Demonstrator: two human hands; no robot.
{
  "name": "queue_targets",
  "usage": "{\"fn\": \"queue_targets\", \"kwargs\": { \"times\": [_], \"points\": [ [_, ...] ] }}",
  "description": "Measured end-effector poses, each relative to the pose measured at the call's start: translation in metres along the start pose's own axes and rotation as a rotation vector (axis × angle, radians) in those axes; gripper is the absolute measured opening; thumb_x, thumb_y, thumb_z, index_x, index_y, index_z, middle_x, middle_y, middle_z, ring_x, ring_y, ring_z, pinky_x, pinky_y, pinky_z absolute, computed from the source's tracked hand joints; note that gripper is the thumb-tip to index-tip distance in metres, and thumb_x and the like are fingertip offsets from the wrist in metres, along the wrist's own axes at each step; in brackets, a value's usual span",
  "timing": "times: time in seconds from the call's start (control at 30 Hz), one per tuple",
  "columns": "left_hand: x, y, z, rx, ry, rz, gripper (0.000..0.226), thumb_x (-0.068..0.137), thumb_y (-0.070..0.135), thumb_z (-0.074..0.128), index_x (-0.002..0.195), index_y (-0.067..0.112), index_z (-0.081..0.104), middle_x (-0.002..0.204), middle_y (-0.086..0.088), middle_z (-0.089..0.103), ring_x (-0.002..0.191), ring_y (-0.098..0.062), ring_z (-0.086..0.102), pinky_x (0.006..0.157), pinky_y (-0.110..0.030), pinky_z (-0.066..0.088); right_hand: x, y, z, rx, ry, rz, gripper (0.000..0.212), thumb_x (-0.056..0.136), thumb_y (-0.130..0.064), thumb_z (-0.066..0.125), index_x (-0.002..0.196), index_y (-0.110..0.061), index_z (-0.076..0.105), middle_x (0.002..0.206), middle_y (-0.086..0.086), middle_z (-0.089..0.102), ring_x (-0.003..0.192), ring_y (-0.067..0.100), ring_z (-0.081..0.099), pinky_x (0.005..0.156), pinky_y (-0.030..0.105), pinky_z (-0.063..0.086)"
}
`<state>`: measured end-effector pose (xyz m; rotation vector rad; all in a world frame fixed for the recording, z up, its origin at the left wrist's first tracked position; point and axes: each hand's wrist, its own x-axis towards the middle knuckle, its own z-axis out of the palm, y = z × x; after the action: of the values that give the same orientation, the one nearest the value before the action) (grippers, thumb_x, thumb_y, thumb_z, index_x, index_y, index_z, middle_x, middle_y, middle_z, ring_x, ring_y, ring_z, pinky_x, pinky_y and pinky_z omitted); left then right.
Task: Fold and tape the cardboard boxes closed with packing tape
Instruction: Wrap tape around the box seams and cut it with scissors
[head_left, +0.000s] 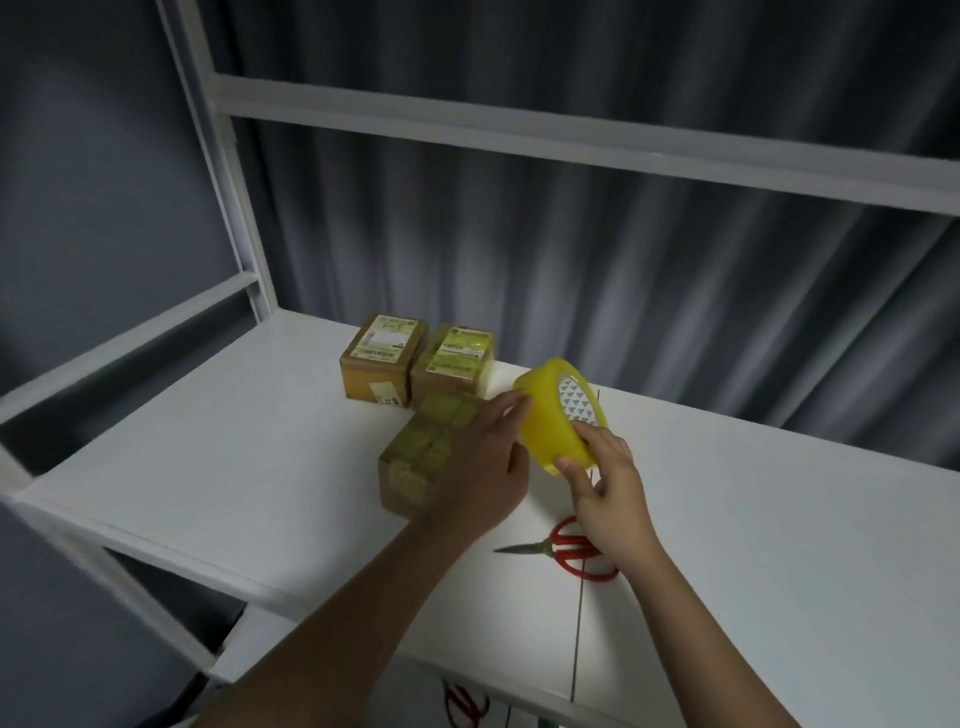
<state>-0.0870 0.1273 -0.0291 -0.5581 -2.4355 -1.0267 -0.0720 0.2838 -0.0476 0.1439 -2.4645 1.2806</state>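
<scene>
Tape roll (558, 423), yellow-tinted with a patterned core, is held above the tabletop (218, 467) by the right hand (605, 480), whose grip is closed around the roll, thumb on the outer face and fingers seemingly through the core. The left hand (483, 467) reaches across with fingertips at the roll's near edge, apparently seeking the loose end; whether it pinches any tape cannot be told. It hangs above the nearest box (421, 457), which lies just below and left of the roll, flaps down, already glossy with tape. Judgement: the step in hand is freeing the tape end. It is done well by steadying the roll firmly, lifting the end with a fingernail, drawing out a straight length and laying it along the flap seam before cutting. Count: three cardboard boxes, the nearest one plus two labelled boxes (384, 358) touching side by side behind it; one tape roll; one pair of red-handled scissors (563, 551) near the right wrist.
</scene>
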Motion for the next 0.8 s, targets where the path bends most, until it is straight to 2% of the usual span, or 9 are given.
{"fn": "queue_targets", "kwargs": {
  "times": [0.1, 0.23, 0.37, 0.43, 0.5, 0.6, 0.7, 0.8],
  "points": [
    [-0.008, 0.001, -0.003, 0.047, 0.037, 0.072, 0.045, 0.085, 0.008, 0.046, 0.129, 0.002, 0.053, 0.132, -0.012, 0.053, 0.121, -0.026, 0.051, 0.099, -0.023, 0.034, -0.001, -0.005, 0.005, 0.033, 0.032, -0.001, 0.042, 0.091, -0.018, 0.061, 0.132, -0.012, 0.051, 0.124, -0.007, 0.045, 0.118, 0.008, 0.038, 0.102, 0.023, 0.032],
    [0.000, 0.002, -0.011, -0.045, 0.072, -0.012, 0.037, 0.090, 0.013, 0.047, 0.125, 0.005, 0.054, 0.124, -0.012, 0.056, 0.115, -0.022, 0.051, 0.097, -0.030, 0.043, -0.002, -0.011, 0.010, 0.071, 0.052, -0.033, 0.041, 0.091, -0.017, 0.062, 0.131, -0.011, 0.053, 0.123, -0.009, 0.045, 0.118, 0.012, 0.041, 0.102, 0.035, 0.040],
    [0.016, -0.005, -0.022, -0.109, 0.125, -0.045, 0.026, 0.090, 0.015, 0.061, 0.113, 0.005, 0.057, 0.109, -0.009, 0.055, 0.096, -0.006, 0.042, 0.084, -0.015, 0.032, 0.000, -0.020, 0.013, 0.098, 0.094, -0.085, 0.040, 0.089, -0.015, 0.065, 0.127, -0.007, 0.056, 0.115, -0.022, 0.046, 0.115, 0.014, 0.044, 0.101, 0.031, 0.038],
    [0.019, -0.007, -0.026, -0.145, 0.121, -0.083, 0.023, 0.088, 0.015, 0.064, 0.108, 0.006, 0.058, 0.099, -0.002, 0.054, 0.091, -0.012, 0.047, 0.082, -0.022, 0.037, 0.002, -0.024, 0.014, 0.091, 0.115, -0.137, 0.040, 0.088, -0.018, 0.065, 0.125, -0.006, 0.057, 0.115, -0.025, 0.045, 0.112, 0.012, 0.044, 0.100, 0.035, 0.038],
    [0.022, -0.009, -0.030, -0.133, 0.111, -0.101, 0.018, 0.088, 0.017, 0.063, 0.104, 0.012, 0.057, 0.093, 0.001, 0.053, 0.089, -0.017, 0.051, 0.079, -0.030, 0.041, 0.005, -0.028, 0.015, 0.087, 0.117, -0.150, 0.042, 0.086, -0.020, 0.065, 0.124, -0.005, 0.058, 0.116, -0.016, 0.048, 0.111, 0.014, 0.045, 0.101, 0.039, 0.038],
    [0.023, -0.010, -0.034, -0.068, 0.077, -0.090, 0.006, 0.091, 0.022, 0.057, 0.089, 0.022, 0.051, 0.087, -0.001, 0.050, 0.085, -0.019, 0.049, 0.073, -0.033, 0.040, 0.008, -0.033, 0.016, 0.075, 0.124, -0.163, 0.046, 0.084, -0.029, 0.060, 0.124, -0.007, 0.058, 0.119, -0.011, 0.049, 0.112, 0.015, 0.045, 0.101, 0.039, 0.037],
    [0.022, -0.008, -0.036, -0.047, 0.063, -0.119, 0.011, 0.093, 0.031, 0.053, 0.088, 0.021, 0.051, 0.093, -0.001, 0.046, 0.091, -0.020, 0.045, 0.077, -0.035, 0.040, 0.010, -0.036, 0.016, 0.089, 0.132, -0.188, 0.046, 0.084, -0.028, 0.060, 0.125, -0.007, 0.058, 0.119, -0.011, 0.048, 0.112, 0.015, 0.045, 0.100, 0.038, 0.037],
    [0.026, -0.007, -0.044, -0.018, 0.130, -0.151, 0.039, 0.086, 0.048, 0.054, 0.108, 0.016, 0.058, 0.108, -0.003, 0.042, 0.100, -0.016, 0.039, 0.082, -0.031, 0.038, 0.013, -0.038, 0.017, 0.111, 0.130, -0.196, 0.044, 0.085, -0.024, 0.062, 0.125, -0.003, 0.057, 0.119, -0.008, 0.048, 0.111, 0.016, 0.046, 0.099, 0.043, 0.041]
  ]
}}
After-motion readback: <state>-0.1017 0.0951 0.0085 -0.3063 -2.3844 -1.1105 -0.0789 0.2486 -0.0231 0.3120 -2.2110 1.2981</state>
